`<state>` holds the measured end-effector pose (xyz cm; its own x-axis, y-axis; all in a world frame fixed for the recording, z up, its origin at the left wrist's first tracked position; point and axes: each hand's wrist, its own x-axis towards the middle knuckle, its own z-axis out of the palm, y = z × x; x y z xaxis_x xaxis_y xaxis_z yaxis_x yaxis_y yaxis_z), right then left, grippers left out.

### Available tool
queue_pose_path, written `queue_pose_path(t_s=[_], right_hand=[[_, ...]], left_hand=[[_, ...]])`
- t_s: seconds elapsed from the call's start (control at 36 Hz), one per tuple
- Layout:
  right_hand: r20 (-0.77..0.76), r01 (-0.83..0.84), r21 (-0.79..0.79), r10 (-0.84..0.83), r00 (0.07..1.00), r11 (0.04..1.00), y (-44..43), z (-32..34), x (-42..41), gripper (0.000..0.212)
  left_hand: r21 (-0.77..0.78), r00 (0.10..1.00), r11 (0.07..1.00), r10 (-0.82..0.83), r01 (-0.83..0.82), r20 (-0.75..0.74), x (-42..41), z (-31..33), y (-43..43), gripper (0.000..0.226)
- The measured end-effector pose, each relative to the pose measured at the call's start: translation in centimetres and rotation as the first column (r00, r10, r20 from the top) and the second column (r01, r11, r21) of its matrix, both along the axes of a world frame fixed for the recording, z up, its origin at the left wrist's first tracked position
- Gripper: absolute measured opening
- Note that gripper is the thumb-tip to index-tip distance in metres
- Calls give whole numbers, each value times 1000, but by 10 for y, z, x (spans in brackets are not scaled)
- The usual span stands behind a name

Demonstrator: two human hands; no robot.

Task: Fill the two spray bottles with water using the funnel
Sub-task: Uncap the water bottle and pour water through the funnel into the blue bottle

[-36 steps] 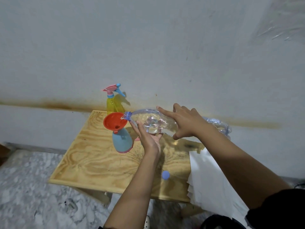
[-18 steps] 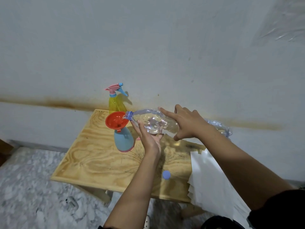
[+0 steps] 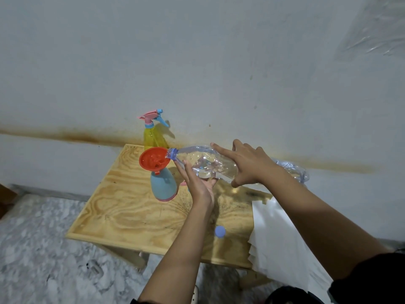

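Your water bottle (image 3: 203,163) lies nearly level, long axis right to left, its mouth just over the rim of the orange funnel (image 3: 153,160) seated in the blue spray bottle (image 3: 163,185) on the surface (image 3: 131,211). Your left hand (image 3: 199,183), nearer the funnel, cradles the bottle from below by its shoulder, while your right hand (image 3: 245,163) clasps its body from above, fingers (image 3: 221,150) draped over, thumb beneath. The yellow spray bottle (image 3: 152,137) stands behind, near the wall, sprayer on.

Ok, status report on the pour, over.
Left grip under, right grip atop tilted water bottle. Its mouth over orange funnel seated in blue spray bottle. Yellow spray bottle behind, sprayer on. Nothing in the way.
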<state>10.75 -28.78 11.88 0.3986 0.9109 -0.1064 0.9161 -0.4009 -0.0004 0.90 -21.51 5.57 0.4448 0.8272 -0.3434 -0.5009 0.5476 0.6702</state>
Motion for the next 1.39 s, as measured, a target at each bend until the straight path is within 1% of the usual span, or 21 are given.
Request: queue_pose_path(t_s=[0.22,0.36,0.53,0.61,0.67,0.69,0.75,0.78,0.81,0.86,0.92,0.97,1.03,1.14,1.22,1.33,1.39], right_hand=[[-3,-6,3,6,1000,1000,1,-5,-1,114],[-58,10,31,-8,998,999,0,-11,-2,114],[-134,31,91,-18,991,995,-1,-23,-6,114],[-174,52,141,-27,984,989,-3,-31,-7,115],[-209,69,187,-29,977,980,-6,-35,-7,115],[-232,77,219,-25,972,973,-8,-37,-7,116],[-283,103,293,-17,959,951,-12,-40,-6,116],[-313,125,331,-17,950,935,-13,-41,-5,116],[-349,155,369,-19,937,916,-15,-43,-4,116],[-429,220,453,-6,903,864,-18,-47,-2,117],[-502,287,518,14,865,806,-20,-50,1,119],[-545,338,553,23,838,761,-22,-53,3,122],[-571,378,579,28,821,722,-22,-56,5,125],[-625,458,610,37,779,646,-21,-62,5,128],[-651,508,612,23,758,606,-18,-65,4,127],[-690,558,600,19,723,573,-17,-69,5,123],[-713,583,589,21,700,560,-17,-71,6,122]], left_hand=[[19,1000,1000,-10,10,-3,-3,-4,2,52],[53,998,999,-12,15,-64,-7,2,4,53],[154,986,988,-1,27,-166,-12,0,11,52],[232,975,970,-17,69,-220,-14,0,17,54],[357,955,928,0,112,-298,-15,3,18,53],[444,939,886,26,137,-342,-15,5,19,53],[609,904,769,100,194,-416,-13,8,22,53],[657,896,721,117,219,-428,-11,10,23,53],[681,895,692,114,239,-430,-8,14,24,54],[691,906,673,73,263,-416,-3,25,26,56],[685,923,668,-9,291,-384,4,36,25,55],[693,932,645,-85,322,-353,13,44,25,55],[723,934,602,-118,338,-339,22,50,26,56],[774,922,506,-139,381,-362,34,57,28,57],[802,906,424,-150,422,-397,40,60,27,60],[812,872,323,-130,487,-472,46,58,24,70],[816,864,290,-107,500,-491,49,54,24,72]])
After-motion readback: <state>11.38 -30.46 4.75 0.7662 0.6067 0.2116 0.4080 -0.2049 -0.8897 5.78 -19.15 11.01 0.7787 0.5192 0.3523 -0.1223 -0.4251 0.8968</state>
